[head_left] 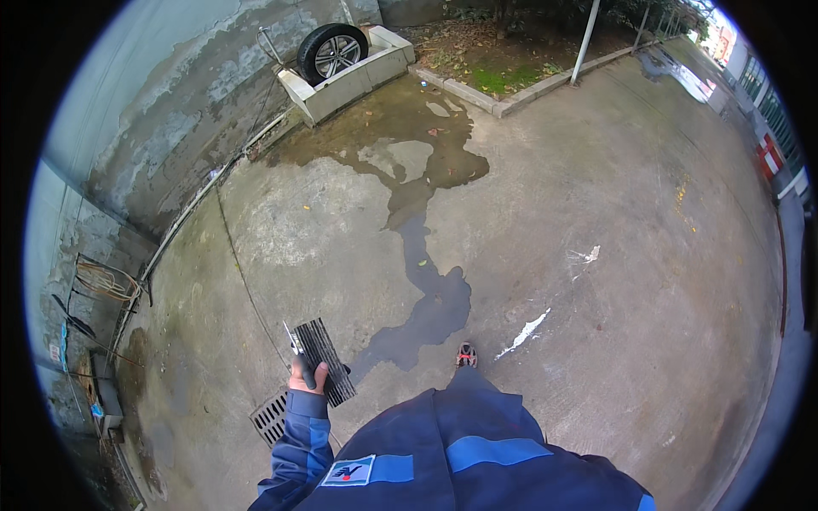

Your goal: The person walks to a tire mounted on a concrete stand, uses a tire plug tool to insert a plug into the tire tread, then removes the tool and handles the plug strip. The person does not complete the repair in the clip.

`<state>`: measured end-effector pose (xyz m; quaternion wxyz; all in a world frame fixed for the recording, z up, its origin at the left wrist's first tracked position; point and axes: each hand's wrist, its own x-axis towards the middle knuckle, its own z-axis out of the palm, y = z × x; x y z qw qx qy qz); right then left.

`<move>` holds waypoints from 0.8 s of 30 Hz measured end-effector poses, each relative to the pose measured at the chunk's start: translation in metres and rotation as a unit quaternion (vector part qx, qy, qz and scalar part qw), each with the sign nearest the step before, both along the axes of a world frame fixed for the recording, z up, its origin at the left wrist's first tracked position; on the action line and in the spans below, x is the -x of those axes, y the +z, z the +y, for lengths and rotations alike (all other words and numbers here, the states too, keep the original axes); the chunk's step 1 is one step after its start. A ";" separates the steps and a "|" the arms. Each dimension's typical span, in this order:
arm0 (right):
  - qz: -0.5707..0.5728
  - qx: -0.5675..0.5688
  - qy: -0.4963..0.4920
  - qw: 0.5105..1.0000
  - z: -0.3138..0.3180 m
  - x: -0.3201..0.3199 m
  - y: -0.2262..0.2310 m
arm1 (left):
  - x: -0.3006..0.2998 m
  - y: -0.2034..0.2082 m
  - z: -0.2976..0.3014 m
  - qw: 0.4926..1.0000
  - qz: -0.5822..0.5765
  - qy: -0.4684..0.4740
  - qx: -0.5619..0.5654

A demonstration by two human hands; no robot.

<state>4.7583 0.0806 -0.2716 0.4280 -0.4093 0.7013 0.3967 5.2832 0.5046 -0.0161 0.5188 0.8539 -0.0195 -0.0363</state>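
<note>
Below the left hand, puddled concrete ground meets a peeling wall.

One left hand is showing, with one dark slatted panel and one thin tool. One floor grate and one shoe are also appearing. Elsewhere, the view is including one spoked wheel, one concrete trough, one tan coil and two white stains.

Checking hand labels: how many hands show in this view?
1: the left hand, lower left, gripping a black-handled tool beside a dark slatted panel. The right hand doesn't show; it may be hidden or out of frame.
</note>
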 end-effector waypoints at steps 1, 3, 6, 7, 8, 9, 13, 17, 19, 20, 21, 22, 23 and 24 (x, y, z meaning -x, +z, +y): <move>-0.023 0.012 0.065 0.998 -0.035 -0.066 0.004 | -0.019 -0.001 -0.009 1.000 -0.010 -0.013 0.003; -0.070 0.096 0.171 0.978 -0.116 -0.225 0.032 | -0.065 -0.004 -0.025 0.998 0.038 0.005 -0.056; -0.350 0.147 0.055 0.924 -0.239 -0.484 0.118 | -0.127 -0.018 -0.049 0.999 0.018 0.036 -0.004; -0.381 0.147 0.071 0.910 -0.270 -0.566 0.151 | -0.152 -0.025 -0.060 0.999 -0.019 0.030 -0.017; -0.428 0.170 0.093 0.883 -0.295 -0.637 0.183 | -0.179 -0.033 -0.071 0.998 -0.059 0.025 -0.022; -0.442 0.214 0.106 0.865 -0.313 -0.701 0.209 | -0.205 -0.041 -0.081 0.998 -0.047 0.036 -0.022; -0.439 0.258 0.160 0.845 -0.358 -0.859 0.253 | -0.339 -0.066 -0.137 0.998 0.013 0.064 0.006; -0.335 0.212 0.156 0.905 -0.373 -0.898 0.202 | -0.510 -0.058 -0.212 0.999 0.005 0.032 0.015; -0.249 0.150 0.101 0.952 -0.357 -0.866 0.165 | -0.589 -0.037 -0.246 1.000 -0.017 0.009 0.015; -0.173 0.122 0.084 0.974 -0.342 -0.841 0.149 | -0.623 -0.024 -0.260 1.000 -0.008 0.012 -0.006; -0.138 0.094 0.063 0.984 -0.333 -0.824 0.133 | -0.664 -0.013 -0.279 0.999 0.008 0.001 0.045; -0.088 0.075 0.042 0.992 -0.326 -0.809 0.118 | -0.702 -0.003 -0.293 0.999 -0.034 -0.029 0.029; -0.044 0.057 0.023 0.997 -0.320 -0.801 0.105 | -0.739 0.004 -0.307 0.998 -0.052 -0.046 0.009; -0.010 0.042 0.006 0.999 -0.320 -0.800 0.092 | -0.772 0.008 -0.324 0.996 -0.065 -0.049 0.043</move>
